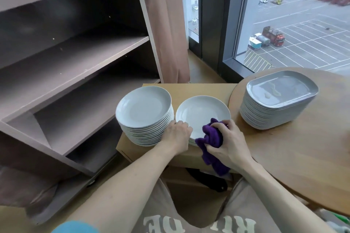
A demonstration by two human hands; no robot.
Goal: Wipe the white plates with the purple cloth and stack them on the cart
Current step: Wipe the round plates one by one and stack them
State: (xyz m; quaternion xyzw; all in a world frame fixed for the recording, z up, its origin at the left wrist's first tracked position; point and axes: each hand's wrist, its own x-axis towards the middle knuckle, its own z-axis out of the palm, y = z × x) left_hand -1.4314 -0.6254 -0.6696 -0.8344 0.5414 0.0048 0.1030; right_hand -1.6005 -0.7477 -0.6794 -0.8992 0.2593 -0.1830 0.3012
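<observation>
Brown laminate makes up the largest thing in view, an open shelved unit (75,58) at the left, which I take to be the cart; none of its visible shelves holds a plate. To the right is a round wooden worktop (303,157) carrying a stack of oblong plates (278,100), and between the two stands a lower, pale square worktop (198,89). On it are a tall stack of round white plates (145,115) and, just beside it, a single white plate (202,113) lying flat on what looks like one or two more. The glazed ceramic should be stiff, smooth and breakable, light as one piece but heavy as a stack, so lifting one plate at a time by its rim seems safest. The purple cloth (212,136) is soft and bunched. It gives under pressure and adds some grip on the slick glaze. Part of it lies on the plate's near edge and the rest hangs off the worktop's front. The right hand (229,145) has its fingers curled tightly round the bunched cloth. The left hand (178,134) curls over the plate's near-left rim, apparently pinching it steady, which looks like the right place to hold it.
</observation>
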